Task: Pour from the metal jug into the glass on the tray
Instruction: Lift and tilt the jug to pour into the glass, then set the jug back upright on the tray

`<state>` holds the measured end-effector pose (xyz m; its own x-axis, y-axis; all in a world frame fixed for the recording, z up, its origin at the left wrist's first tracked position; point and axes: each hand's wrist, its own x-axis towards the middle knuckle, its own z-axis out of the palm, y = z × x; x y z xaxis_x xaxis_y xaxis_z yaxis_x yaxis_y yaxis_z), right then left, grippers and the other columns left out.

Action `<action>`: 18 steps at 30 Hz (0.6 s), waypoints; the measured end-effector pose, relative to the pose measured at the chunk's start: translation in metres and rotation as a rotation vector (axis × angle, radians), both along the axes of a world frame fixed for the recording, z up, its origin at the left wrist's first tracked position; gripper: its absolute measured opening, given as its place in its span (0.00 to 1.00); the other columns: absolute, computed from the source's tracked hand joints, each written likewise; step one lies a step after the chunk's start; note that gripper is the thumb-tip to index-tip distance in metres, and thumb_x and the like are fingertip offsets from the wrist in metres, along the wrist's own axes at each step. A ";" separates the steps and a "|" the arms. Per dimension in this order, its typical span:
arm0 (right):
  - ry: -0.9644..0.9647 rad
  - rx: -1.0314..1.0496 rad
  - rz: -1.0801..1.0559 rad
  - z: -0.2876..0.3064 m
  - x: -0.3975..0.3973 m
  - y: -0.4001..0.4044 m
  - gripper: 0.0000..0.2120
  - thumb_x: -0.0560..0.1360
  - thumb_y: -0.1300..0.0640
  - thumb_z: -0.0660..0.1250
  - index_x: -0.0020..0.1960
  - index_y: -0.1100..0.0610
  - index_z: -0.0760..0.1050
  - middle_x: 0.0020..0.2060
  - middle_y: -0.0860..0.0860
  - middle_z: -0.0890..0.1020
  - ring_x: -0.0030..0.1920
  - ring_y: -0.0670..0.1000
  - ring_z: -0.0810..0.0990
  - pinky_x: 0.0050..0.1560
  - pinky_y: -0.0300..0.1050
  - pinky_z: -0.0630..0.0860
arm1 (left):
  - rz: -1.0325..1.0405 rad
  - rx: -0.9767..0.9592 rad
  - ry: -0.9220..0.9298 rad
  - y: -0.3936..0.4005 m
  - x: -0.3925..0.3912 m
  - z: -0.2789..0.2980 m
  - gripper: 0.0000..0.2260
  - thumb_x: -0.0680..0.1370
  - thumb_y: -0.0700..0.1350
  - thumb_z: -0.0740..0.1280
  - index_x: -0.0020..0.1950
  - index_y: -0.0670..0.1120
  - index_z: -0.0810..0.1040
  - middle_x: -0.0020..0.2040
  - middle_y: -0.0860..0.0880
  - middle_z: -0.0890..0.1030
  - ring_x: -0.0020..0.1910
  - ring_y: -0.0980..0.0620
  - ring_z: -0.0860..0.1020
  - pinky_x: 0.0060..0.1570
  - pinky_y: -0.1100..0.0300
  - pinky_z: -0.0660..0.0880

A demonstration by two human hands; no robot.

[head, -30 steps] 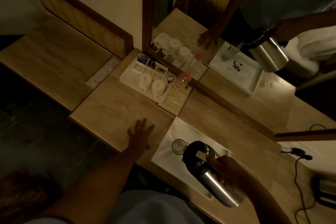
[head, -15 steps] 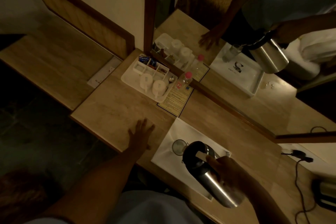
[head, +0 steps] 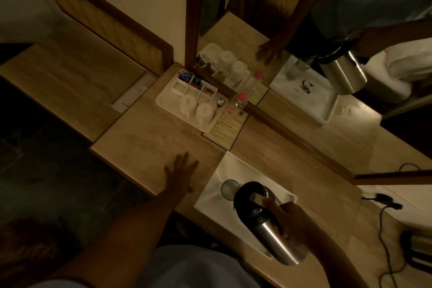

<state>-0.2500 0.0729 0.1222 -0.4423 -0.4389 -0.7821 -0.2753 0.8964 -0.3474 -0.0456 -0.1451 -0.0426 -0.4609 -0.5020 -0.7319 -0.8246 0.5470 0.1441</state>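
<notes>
The right hand (head: 294,222) has its grip closed around the brushed-steel, cylindrical metal jug (head: 268,224), tilted so its black domed top hangs just over the round clear glass (head: 228,188) standing on the white rectangular tray (head: 233,170). The left hand (head: 181,174) lies flat, fingers spread, holding nothing, on the pale marbled table (head: 145,142), which runs beneath a wood-framed mirror (head: 304,77) in a dim room.

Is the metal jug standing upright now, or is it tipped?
Tipped. The steel jug with black top, held by the right hand, leans toward the clear glass.
</notes>
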 end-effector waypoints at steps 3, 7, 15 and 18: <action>-0.007 -0.019 -0.009 -0.002 0.001 0.004 0.41 0.58 0.18 0.56 0.31 0.58 0.76 0.24 0.52 0.77 0.25 0.47 0.74 0.29 0.38 0.72 | -0.016 -0.007 0.007 0.001 -0.003 0.000 0.47 0.78 0.54 0.74 0.85 0.60 0.44 0.85 0.46 0.35 0.85 0.40 0.39 0.78 0.29 0.54; 0.011 -0.135 0.085 -0.006 0.001 0.017 0.44 0.68 0.23 0.51 0.34 0.64 0.80 0.28 0.62 0.82 0.24 0.51 0.77 0.33 0.40 0.75 | -0.029 -0.014 0.008 0.001 -0.002 -0.002 0.47 0.78 0.55 0.74 0.85 0.60 0.43 0.85 0.46 0.36 0.85 0.40 0.40 0.78 0.29 0.55; 0.016 -0.384 -0.139 -0.029 0.017 0.053 0.40 0.69 0.21 0.53 0.32 0.57 0.80 0.25 0.57 0.81 0.23 0.48 0.76 0.30 0.40 0.73 | -0.036 -0.011 0.014 0.002 -0.003 -0.005 0.47 0.78 0.54 0.74 0.85 0.60 0.44 0.85 0.46 0.35 0.85 0.40 0.39 0.79 0.30 0.54; -0.006 -0.515 -0.416 -0.042 0.023 0.072 0.36 0.69 0.26 0.60 0.26 0.58 0.76 0.20 0.52 0.73 0.21 0.49 0.69 0.25 0.38 0.66 | -0.037 -0.023 0.013 0.004 -0.005 -0.006 0.46 0.78 0.54 0.74 0.85 0.60 0.45 0.85 0.47 0.36 0.85 0.41 0.40 0.79 0.30 0.55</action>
